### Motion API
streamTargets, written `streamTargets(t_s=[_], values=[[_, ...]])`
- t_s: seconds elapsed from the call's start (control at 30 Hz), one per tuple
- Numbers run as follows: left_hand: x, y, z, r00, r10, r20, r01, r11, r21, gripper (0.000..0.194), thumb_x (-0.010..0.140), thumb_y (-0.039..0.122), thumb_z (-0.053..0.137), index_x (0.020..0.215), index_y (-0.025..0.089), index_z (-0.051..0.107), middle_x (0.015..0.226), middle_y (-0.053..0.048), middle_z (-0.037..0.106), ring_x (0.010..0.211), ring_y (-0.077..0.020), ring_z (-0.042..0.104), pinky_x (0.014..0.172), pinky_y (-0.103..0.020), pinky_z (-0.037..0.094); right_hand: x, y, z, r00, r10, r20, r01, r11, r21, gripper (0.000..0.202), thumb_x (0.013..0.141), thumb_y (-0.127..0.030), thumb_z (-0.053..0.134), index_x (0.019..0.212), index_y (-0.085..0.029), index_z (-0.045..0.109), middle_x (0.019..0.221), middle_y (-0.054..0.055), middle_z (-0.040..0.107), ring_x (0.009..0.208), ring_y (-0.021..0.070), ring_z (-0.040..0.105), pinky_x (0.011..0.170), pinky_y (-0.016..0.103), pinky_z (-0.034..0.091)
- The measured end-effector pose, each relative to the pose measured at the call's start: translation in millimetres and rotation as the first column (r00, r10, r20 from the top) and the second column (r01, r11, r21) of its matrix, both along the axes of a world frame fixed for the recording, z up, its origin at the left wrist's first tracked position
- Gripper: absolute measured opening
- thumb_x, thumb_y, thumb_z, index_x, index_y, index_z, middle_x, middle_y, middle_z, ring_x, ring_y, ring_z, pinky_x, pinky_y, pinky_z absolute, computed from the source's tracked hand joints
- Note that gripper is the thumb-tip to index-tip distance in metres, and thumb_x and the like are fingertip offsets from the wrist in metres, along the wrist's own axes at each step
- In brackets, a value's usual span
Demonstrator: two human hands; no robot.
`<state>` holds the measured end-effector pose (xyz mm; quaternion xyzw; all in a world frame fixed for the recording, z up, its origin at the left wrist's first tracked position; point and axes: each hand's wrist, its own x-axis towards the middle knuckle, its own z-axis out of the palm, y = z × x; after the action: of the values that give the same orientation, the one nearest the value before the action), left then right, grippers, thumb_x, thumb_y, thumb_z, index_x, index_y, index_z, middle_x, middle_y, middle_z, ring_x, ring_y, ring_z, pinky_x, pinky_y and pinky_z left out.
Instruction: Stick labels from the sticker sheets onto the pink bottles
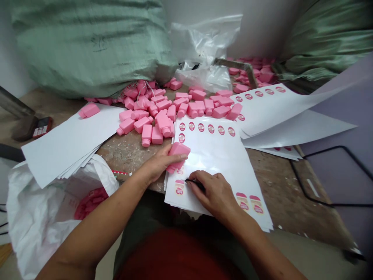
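Note:
A pink bottle (pixel 178 152) is gripped in my left hand (pixel 164 161), over the left edge of a white sticker sheet (pixel 215 155). My right hand (pixel 214 190) rests on the same sheet, its fingers closed on a small black tool (pixel 196 183). The tool's tip touches the sheet beside a pink and cream label (pixel 179 187) near the lower left corner. Small oval stickers run along the sheet's top, and two larger labels (pixel 256 204) lie at its lower right. Several sheets are stacked beneath.
Many pink bottles (pixel 164 125) are heaped behind the sheet. White sheets (pixel 72 136) lie left, more sticker sheets (pixel 262 112) right. A white sack (pixel 32 217) holding pink pieces hangs at the left edge. Green sacks (pixel 93 46) and a phone (pixel 42 127) sit farther back.

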<state>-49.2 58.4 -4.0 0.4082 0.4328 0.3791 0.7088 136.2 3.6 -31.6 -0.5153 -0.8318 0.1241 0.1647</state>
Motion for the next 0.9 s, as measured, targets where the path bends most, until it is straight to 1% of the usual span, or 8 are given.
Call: streamTargets(t_s=[0.2,0.3,0.4,0.5,0.6,0.73,0.8,0.9], values=[[4,-7,-9.5,0.994,-0.02,-0.103,0.027,0.998,0.06,0.045,0.073,0.035,0.072,0.111,0.017,0.058,0.106,-0.006,0.063,0.095,-0.02,0.057,0.086,-0.032,0.042,-11,0,-1.8,0.998,-0.046,0.049,0.042,0.996,0.074,0.017,0.09,-0.033,0.052,0.081,-0.02,0.057,0.077,0.002,0.07,0.059,0.0154,0.057,0.066,0.032,0.031],[3,-11,-9.8,0.994,-0.011,-0.113,0.02,0.997,0.081,0.043,0.074,0.035,0.071,0.112,0.018,0.058,0.107,-0.004,0.063,0.096,-0.0193,0.056,0.087,-0.031,0.042,-14,0,0.0,0.996,-0.084,0.014,0.083,0.996,0.041,0.018,0.087,-0.033,0.054,0.075,-0.02,0.056,0.07,0.001,0.068,0.057,0.0152,0.055,0.066,0.032,0.032],[4,-10,-10.1,0.991,0.006,-0.131,0.005,0.997,0.082,0.043,0.074,0.033,0.071,0.112,0.018,0.059,0.106,-0.004,0.063,0.096,-0.0192,0.056,0.086,-0.03,0.042,-10,-5,15.0,0.979,-0.127,-0.159,0.106,0.985,-0.138,0.021,0.083,-0.034,0.056,0.067,-0.021,0.052,0.061,-0.002,0.061,0.055,0.0139,0.051,0.06,0.029,0.036],[4,-9,-9.0,0.993,0.002,-0.115,0.005,0.998,0.063,0.045,0.072,0.033,0.072,0.112,0.017,0.058,0.103,-0.005,0.063,0.092,-0.0188,0.058,0.082,-0.03,0.044,-1,-13,41.1,0.893,-0.195,-0.405,0.049,0.938,-0.344,0.025,0.081,-0.038,0.056,0.063,-0.022,0.049,0.057,-0.003,0.054,0.053,0.0123,0.047,0.051,0.025,0.036],[6,-14,-2.0,0.991,0.047,-0.126,-0.036,0.995,0.089,0.045,0.071,0.032,0.074,0.111,0.019,0.057,0.101,-0.003,0.063,0.092,-0.0186,0.058,0.081,-0.029,0.045,7,-18,61.9,0.81,-0.266,-0.523,0.032,0.91,-0.413,0.02,0.078,-0.04,0.058,0.069,-0.022,0.057,0.056,-0.003,0.05,0.052,0.0117,0.046,0.048,0.024,0.036],[15,-37,11.3,0.994,0.07,0.084,-0.065,0.996,-0.068,0.053,0.072,0.031,0.075,0.119,0.024,0.052,0.106,-0.004,0.061,0.092,-0.0173,0.061,0.08,-0.028,0.047,13,-15,67.7,0.766,-0.327,-0.554,0.09,0.907,-0.411,0.022,0.078,-0.037,0.061,0.092,-0.022,0.067,0.053,-0.005,0.048,0.049,0.0119,0.047,0.047,0.025,0.036],[21,-52,13.5,0.965,0.078,0.252,-0.03,0.982,-0.189,0.05,0.077,0.038,0.071,0.12,0.023,0.051,0.104,-0.005,0.062,0.086,-0.0162,0.062,0.075,-0.028,0.05,15,-13,65.2,0.754,-0.33,-0.568,0.089,0.908,-0.409,0.026,0.078,-0.036,0.061,0.099,-0.022,0.067,0.054,-0.005,0.048,0.05,0.0119,0.048,0.048,0.025,0.037],[28,-67,10.8,0.926,0.108,0.362,-0.006,0.962,-0.272,0.047,0.084,0.052,0.059,0.12,0.022,0.051,0.097,-0.007,0.063,0.08,-0.0179,0.063,0.064,-0.029,0.052,16,-12,60.2,0.742,-0.327,-0.585,0.079,0.91,-0.407,0.029,0.078,-0.036,0.062,0.103,-0.022,0.067,0.054,-0.005,0.048,0.05,0.0116,0.049,0.049,0.025,0.039]])
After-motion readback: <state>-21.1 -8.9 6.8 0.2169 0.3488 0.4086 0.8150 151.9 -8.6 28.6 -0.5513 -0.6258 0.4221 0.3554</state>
